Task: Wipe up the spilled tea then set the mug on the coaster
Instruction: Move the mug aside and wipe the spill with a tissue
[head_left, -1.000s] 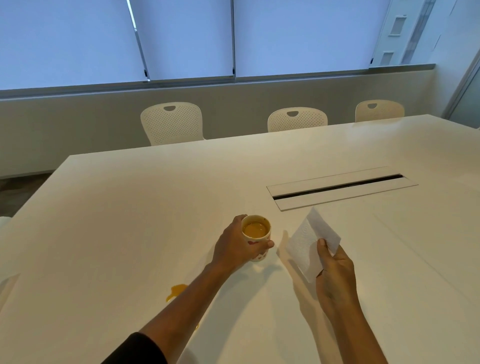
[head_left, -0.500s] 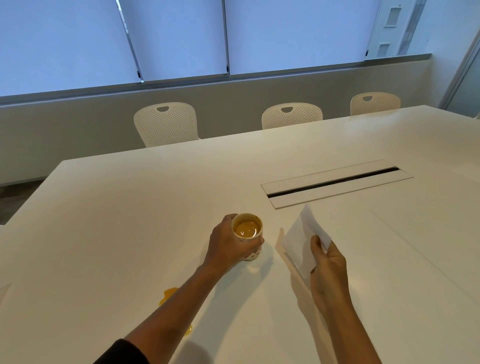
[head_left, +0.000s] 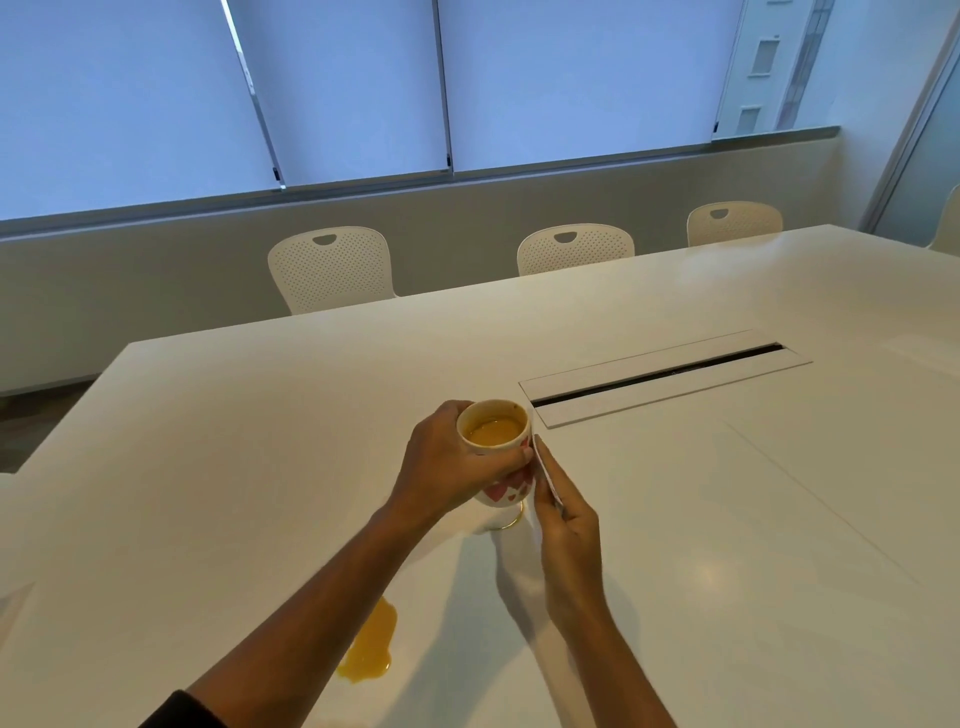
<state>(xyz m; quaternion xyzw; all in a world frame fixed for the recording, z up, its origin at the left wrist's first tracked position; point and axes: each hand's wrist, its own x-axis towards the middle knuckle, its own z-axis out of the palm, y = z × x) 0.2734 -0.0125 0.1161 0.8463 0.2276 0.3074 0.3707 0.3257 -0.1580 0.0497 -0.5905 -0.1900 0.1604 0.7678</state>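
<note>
My left hand (head_left: 449, 465) grips a white mug (head_left: 501, 486) with red heart marks, full of orange-brown tea, lifted just above the white table (head_left: 260, 467). A thin wet ring (head_left: 511, 521) shows on the table below the mug. My right hand (head_left: 563, 525) holds a white paper napkin (head_left: 545, 475) edge-on against the mug's right side. A puddle of spilled tea (head_left: 370, 649) lies on the table near me, under my left forearm. No coaster is in view.
A long cable slot with a white cover (head_left: 660, 376) is set into the table beyond the mug. Three white perforated chairs (head_left: 330, 267) stand along the far edge, under a window wall with blinds.
The mug has come up off the table in my left hand. My right hand has brought the napkin leftward against the mug's side. The camera has tilted down, showing more of the puddle.
</note>
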